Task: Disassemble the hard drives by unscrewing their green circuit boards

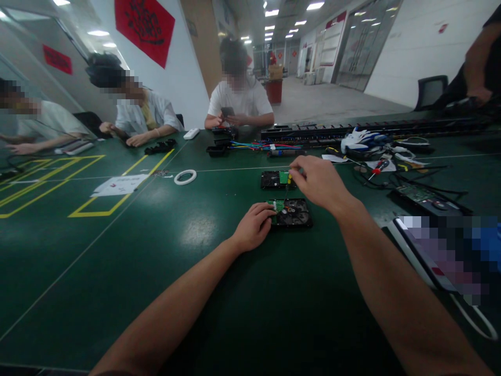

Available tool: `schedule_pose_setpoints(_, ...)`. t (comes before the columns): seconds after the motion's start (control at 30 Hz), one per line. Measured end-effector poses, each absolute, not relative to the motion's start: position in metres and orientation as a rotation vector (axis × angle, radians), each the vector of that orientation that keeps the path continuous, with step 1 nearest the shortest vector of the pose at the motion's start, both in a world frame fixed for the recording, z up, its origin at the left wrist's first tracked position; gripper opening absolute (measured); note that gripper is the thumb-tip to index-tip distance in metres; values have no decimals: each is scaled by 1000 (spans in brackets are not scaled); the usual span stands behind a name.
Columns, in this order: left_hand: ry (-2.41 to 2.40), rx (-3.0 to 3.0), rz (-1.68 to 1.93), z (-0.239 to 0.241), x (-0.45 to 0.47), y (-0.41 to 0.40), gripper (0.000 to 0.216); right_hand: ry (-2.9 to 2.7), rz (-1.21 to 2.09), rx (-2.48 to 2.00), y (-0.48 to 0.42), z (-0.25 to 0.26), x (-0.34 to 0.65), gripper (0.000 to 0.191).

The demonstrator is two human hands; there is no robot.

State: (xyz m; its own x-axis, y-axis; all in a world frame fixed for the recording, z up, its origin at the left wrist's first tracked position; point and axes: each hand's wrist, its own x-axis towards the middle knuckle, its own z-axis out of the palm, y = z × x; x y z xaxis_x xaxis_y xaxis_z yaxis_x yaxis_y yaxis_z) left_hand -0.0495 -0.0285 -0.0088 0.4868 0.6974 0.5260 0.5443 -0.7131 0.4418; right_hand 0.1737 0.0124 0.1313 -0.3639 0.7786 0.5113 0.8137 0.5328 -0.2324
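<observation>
A black hard drive [294, 214] with a green circuit board lies on the green table [156, 271] in front of me. My left hand [253, 227] rests with curled fingers against the drive's left edge, steadying it. My right hand [319, 183] hovers above the drive, fingers pinched on a thin tool with a yellow handle [290, 177]; its tip points down toward the board. A second black hard drive [276, 179] with a green board lies just beyond.
A white tape ring [185, 177] and a paper sheet [119, 185] lie to the left. Coloured cables, gloves [360, 140], a red screwdriver [379, 167] and another drive [426, 199] crowd the right. A tablet [442, 250] sits near right. Three seated people face me; another person's arm is far right.
</observation>
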Motion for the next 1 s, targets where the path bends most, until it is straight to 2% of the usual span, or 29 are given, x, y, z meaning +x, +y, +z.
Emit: schedule_pose_setpoints(1.0, 1051, 2597, 1062, -8, -50, -31, 16, -2175, -75, -1277, 12, 131, 174, 9)
